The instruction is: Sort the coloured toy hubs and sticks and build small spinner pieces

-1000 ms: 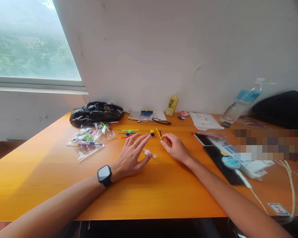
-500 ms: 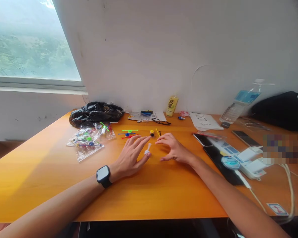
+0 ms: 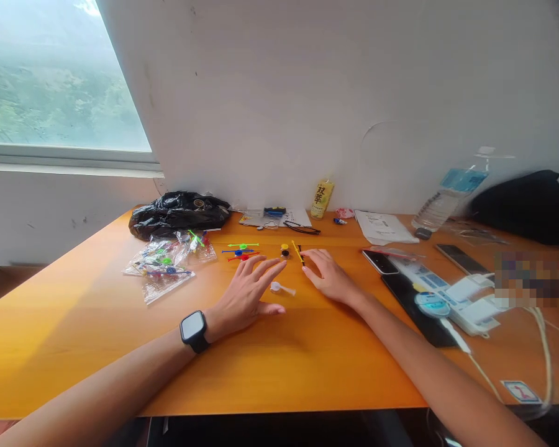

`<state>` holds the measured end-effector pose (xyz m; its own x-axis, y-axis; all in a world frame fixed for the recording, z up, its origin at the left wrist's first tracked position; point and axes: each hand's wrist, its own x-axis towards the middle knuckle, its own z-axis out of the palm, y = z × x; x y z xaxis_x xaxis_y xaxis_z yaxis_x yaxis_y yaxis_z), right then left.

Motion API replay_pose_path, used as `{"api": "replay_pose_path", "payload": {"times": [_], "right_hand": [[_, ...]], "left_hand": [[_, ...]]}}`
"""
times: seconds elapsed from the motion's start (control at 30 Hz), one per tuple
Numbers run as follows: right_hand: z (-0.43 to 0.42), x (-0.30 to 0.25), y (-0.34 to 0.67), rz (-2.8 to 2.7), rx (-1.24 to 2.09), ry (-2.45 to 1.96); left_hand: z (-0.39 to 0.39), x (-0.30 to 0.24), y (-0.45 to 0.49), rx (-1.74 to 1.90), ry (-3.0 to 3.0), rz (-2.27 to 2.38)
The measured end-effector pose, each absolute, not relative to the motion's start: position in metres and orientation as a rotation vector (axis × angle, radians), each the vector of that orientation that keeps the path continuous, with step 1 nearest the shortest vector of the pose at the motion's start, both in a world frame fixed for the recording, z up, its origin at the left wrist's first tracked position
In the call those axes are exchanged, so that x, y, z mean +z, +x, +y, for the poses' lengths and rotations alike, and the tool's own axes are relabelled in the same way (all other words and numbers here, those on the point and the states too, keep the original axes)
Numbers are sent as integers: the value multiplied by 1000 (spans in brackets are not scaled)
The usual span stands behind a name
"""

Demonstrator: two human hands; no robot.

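Note:
My left hand point(image 3: 245, 292) lies flat on the orange table point(image 3: 97, 329), fingers spread, holding nothing; a black watch point(image 3: 194, 327) is on its wrist. Just right of its thumb a small white plastic piece point(image 3: 282, 288) lies on its side. My right hand point(image 3: 330, 277) rests palm down with the fingers stretched forward. Its fingertips sit beside a thin yellow stick point(image 3: 297, 251) and a dark stick next to it. A small yellow and black round part point(image 3: 285, 249) sits ahead of my left fingers.
Green point(image 3: 243, 246), blue point(image 3: 238, 251) and red point(image 3: 245, 256) stick toys lie further back. Clear bags of parts point(image 3: 161, 266) and a black bag point(image 3: 179, 214) are at left. Glasses point(image 3: 302, 228), yellow bottle point(image 3: 323, 198), phone point(image 3: 381, 262), power strip point(image 3: 451, 295) and water bottle point(image 3: 449, 198) are around.
The white piece, propped up by my left thumb half a second ago, now lies flat. My right hand lifted back from the sticks, then stretched out flat towards them again.

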<state>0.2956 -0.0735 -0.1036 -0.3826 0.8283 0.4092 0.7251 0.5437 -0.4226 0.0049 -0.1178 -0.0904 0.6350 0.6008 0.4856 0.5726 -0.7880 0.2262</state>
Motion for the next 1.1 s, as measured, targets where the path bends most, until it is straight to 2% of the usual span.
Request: {"api": "replay_pose_path", "payload": {"times": [0.5,0.87,1.1], "right_hand": [[-68,-121,300,-2229,250,-1349],[-65,-127,302,-2243,308,-1396],[-67,-125,298,-2188,274,-1409]], "left_hand": [[-131,-80,11,859,2852,1041],[-128,-83,10,685,2940,1048],[-130,-83,12,766,2929,1121]]}}
